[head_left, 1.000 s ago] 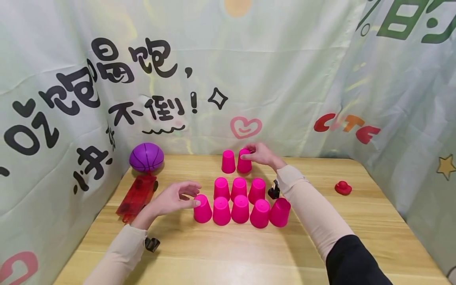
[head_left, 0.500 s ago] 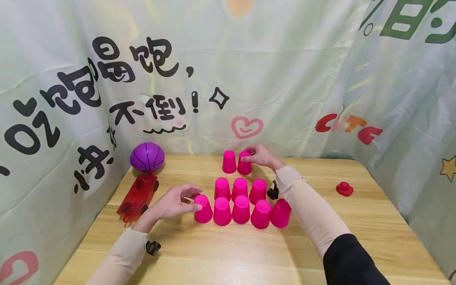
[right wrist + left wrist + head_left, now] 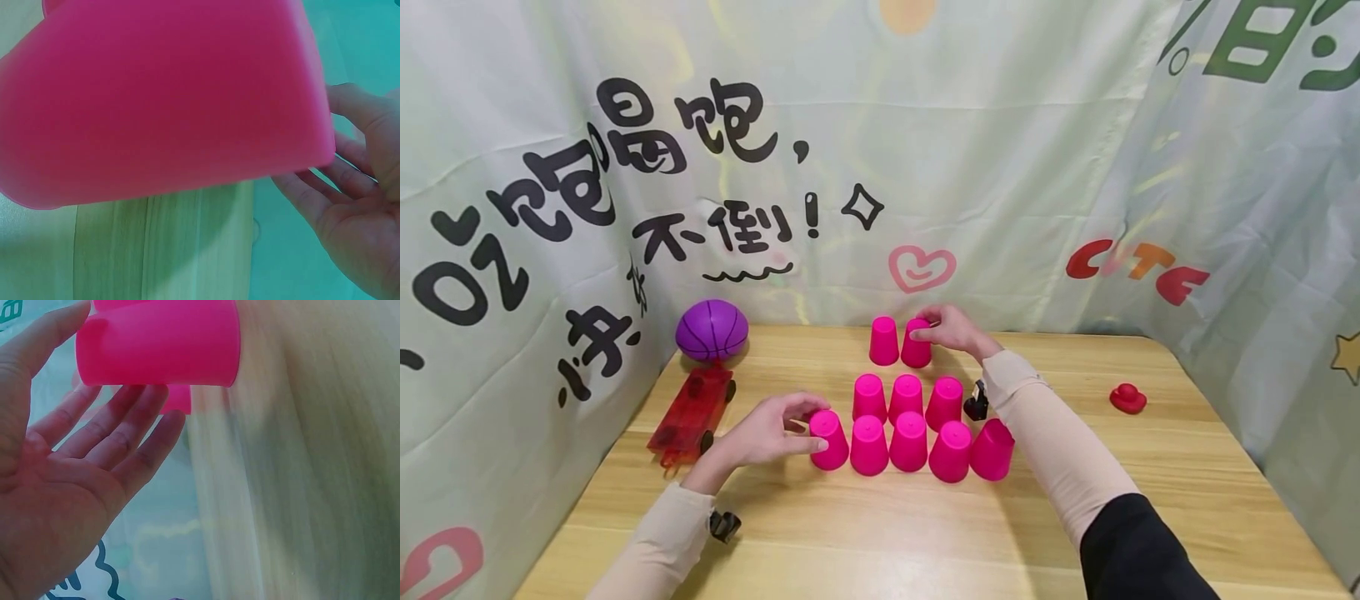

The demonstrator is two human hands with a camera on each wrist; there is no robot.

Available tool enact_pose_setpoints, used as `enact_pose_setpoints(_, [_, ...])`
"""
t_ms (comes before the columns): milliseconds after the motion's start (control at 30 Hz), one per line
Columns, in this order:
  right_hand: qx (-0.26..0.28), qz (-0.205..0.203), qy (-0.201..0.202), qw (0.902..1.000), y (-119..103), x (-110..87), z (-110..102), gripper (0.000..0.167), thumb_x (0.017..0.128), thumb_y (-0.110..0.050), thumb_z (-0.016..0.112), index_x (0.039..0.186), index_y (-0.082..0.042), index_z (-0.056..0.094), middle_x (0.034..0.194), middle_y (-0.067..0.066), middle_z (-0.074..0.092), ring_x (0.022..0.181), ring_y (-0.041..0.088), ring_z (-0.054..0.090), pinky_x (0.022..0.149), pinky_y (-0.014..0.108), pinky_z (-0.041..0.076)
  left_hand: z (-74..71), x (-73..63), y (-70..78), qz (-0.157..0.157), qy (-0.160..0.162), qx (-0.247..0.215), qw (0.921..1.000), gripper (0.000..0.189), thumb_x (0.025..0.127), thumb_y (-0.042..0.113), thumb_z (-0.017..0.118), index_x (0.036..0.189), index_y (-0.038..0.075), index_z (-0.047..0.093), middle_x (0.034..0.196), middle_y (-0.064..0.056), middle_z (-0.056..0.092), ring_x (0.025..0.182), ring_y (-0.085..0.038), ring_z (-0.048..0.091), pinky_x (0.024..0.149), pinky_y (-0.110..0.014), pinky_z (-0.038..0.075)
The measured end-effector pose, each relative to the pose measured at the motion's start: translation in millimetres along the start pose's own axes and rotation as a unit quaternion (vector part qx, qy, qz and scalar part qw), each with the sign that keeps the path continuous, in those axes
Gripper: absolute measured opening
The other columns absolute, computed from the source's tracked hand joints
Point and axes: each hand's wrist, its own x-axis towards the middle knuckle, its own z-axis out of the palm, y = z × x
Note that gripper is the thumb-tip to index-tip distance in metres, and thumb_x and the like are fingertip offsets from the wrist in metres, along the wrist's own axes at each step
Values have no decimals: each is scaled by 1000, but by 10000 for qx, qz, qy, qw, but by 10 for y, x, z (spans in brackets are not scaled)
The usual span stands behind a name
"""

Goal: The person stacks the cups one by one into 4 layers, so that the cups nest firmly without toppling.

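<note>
Bright pink cups stand upside down in rows on the wooden table. My left hand (image 3: 767, 432) is at the leftmost front cup (image 3: 829, 442), thumb on its near side and fingers reaching behind it. In the left wrist view that cup lies between thumb and fingers, hiding some fingertips. Farther back, my right hand (image 3: 953, 328) holds the right one of two rear cups (image 3: 916, 348) near its top, with the thumb across its front. The other rear cup (image 3: 883, 342) stands just left of it. The right wrist view is mostly filled by a pink cup (image 3: 169, 106).
Three cups form the middle row, including a centre one (image 3: 907, 396), behind several front cups (image 3: 908, 442). At the left are a purple ball (image 3: 712, 330) and a translucent red toy car (image 3: 691, 412). A small red hat (image 3: 1127, 398) sits at the right. Printed cloth (image 3: 1000, 167) encloses the table.
My left hand has lowered slightly and moved in around the leftmost front cup, its thumb coming farther over it. The right hand stays on the rear cup. The view has shifted slightly.
</note>
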Motion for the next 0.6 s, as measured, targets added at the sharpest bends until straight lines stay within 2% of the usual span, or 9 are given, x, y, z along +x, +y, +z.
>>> enact_pose_setpoints(167, [70, 118, -16, 9999, 7, -4, 9, 51, 98, -24, 74, 140, 2, 63, 136, 22, 68, 122, 38, 65, 103, 48, 58, 15, -16, -7, 27, -2, -89, 10000, 57, 88, 29, 85, 135, 5, 64, 122, -9, 74, 116, -29, 71, 100, -48, 61])
enact_pose_setpoints(300, [89, 98, 2, 9999, -18, -21, -4, 60, 98, -24, 75, 147, 5, 56, 145, 25, 62, 131, 41, 61, 109, 51, 55, 36, -16, -28, 37, 12, -106, 9999, 55, 89, 28, 85, 134, 5, 64, 121, -8, 74, 116, -29, 71, 99, -48, 61])
enact_pose_setpoints(433, [109, 10, 43, 9999, -67, -48, -58, 63, 97, -24, 75, 148, 6, 53, 145, 27, 62, 133, 43, 61, 110, 52, 54, 48, -16, -32, -26, 68, -93, 9999, 53, 88, 28, 86, 132, 6, 65, 119, -8, 74, 115, -28, 71, 99, -48, 61])
enact_pose_setpoints(600, [142, -230, 126, 9996, -145, -154, -183, 62, 97, -23, 75, 147, 5, 54, 146, 27, 61, 131, 44, 62, 109, 54, 55, 20, -16, -32, -203, 412, 31, 9989, 50, 88, 29, 86, 129, 8, 66, 119, -7, 74, 113, -28, 72, 98, -49, 61])
